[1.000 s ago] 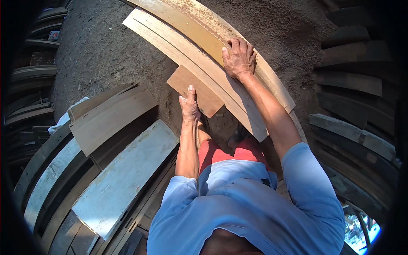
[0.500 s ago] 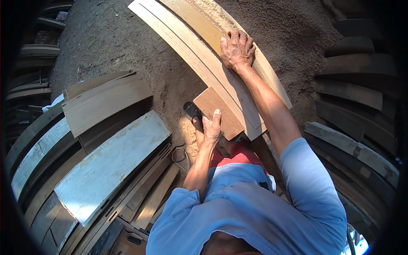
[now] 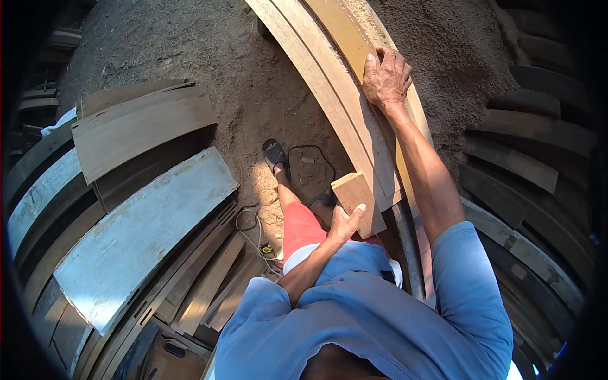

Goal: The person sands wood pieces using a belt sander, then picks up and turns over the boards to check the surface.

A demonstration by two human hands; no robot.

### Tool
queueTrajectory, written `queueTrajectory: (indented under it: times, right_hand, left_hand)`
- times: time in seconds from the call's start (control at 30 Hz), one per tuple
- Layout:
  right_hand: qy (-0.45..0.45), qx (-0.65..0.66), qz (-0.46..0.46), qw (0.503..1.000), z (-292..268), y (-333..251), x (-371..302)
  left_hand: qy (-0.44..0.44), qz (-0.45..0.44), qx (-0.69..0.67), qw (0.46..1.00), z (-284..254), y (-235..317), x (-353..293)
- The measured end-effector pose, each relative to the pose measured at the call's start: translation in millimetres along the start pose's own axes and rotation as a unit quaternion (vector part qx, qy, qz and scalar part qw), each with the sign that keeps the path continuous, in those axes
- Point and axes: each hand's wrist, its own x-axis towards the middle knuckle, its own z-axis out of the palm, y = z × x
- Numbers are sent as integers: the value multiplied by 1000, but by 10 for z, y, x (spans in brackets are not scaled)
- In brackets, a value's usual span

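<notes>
My left hand (image 3: 345,225) grips a short brown wooden board (image 3: 361,195), thumb on its face and the other fingers hidden behind it. That board is tilted, its end edge turned up, close by the near end of a long pale plank (image 3: 320,79). Farther out, my right hand (image 3: 387,81) is pressed down with bent fingers over a long tan board (image 3: 345,35) lying along the planks. The thumb is at the tan board's left side; the fingertips curl over toward its right. Sawdust lies along the right side of the boards.
Stacked boards and a whitish panel (image 3: 149,228) stand at my left. More stacked planks (image 3: 513,161) line the right. A cable (image 3: 250,221) lies on the ground near my sandalled foot (image 3: 274,154). A dark metal bar (image 3: 407,247) runs below the planks' near end.
The view has shifted, so the planks appear farther right. My left hand has moved right with the short board, which has turned to show its end edge. My right hand stays on the tan board.
</notes>
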Motion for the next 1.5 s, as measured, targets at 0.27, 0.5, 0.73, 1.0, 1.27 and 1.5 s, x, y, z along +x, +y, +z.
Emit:
queueTrajectory:
  times: [0.27, 0.5, 0.73, 1.0, 1.27, 1.5]
  right_hand:
    - [-7, -2, 11, 1000, -44, 8, 9]
    - [-5, -11, 16, 1000, -17, 38, -3]
    - [-47, 7, 35, 998, -111, -142, -35]
    - [-19, 15, 21, 999, -135, -51, -3]
    - [-3, 22, 14, 1000, -100, -57, -9]
    - [16, 24, -3, 1000, -115, -33, 2]
  left_hand:
    - [53, 32, -29, 998, -63, 528, 376]
    - [51, 62, -129, 988, 34, 659, 279]
    - [85, 71, 7, 994, -56, 82, 277]
    - [88, 103, 9, 991, -48, 499, 395]
    - [102, 139, -22, 985, -193, 1491, 929]
    - [64, 139, -36, 987, -504, 1777, 1440]
